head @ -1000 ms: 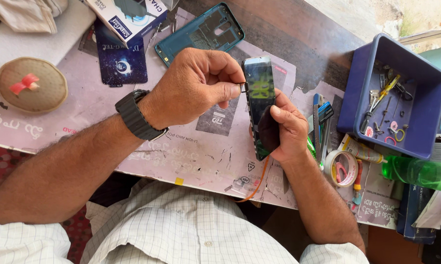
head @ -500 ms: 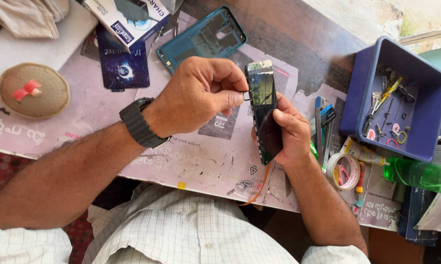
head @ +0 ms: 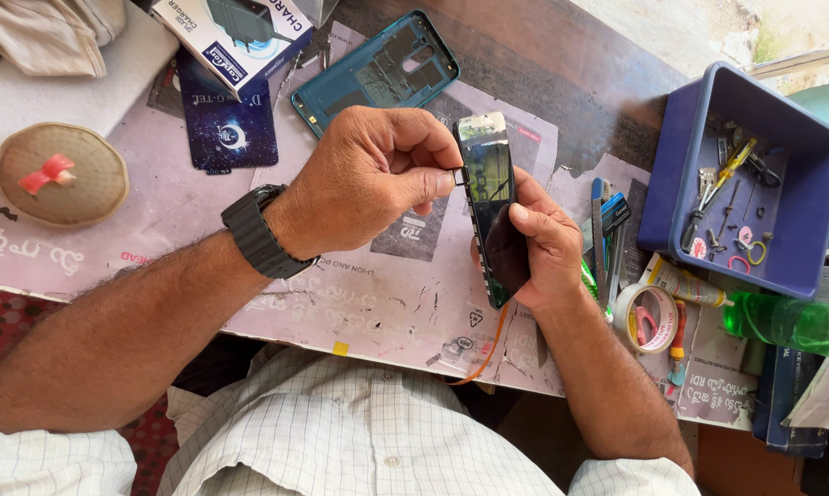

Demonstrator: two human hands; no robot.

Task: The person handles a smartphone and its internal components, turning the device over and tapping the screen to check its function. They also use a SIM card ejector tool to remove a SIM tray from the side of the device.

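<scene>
The fingers (head: 430, 180) of the left hand (head: 369, 179) are pinched almost shut on a tiny metal part, probably a card tray (head: 459, 174), at the side edge of a phone (head: 492, 207). The right hand (head: 538, 243) wraps around the lower half of the phone from behind, thumb pressed on the dark glass, the fingers closed around the body. The phone stands nearly upright above the table (head: 359, 294), between the 2 hands, and does not touch the paper covering.

To do this step well, I judge that the pinch should stay straight in line with the slot, with a light and even pull or push, because such a small tray can bend or slip. The right hand should keep the phone steady, without squeezing the screen.

Around the hands: a teal phone frame (head: 378, 69) lies just above the left hand, a blue tray (head: 681, 174) with small tools is well to the right, and a roll of tape (head: 649, 319) lies near the right wrist. A black watch (head: 258, 231) is on the left wrist.

Compared with 0.5 s ago, the grip of both hands is the same and the phone keeps its place; only the camera view shifts a little. Compared with 1 s ago, the phone is turned slightly.
</scene>
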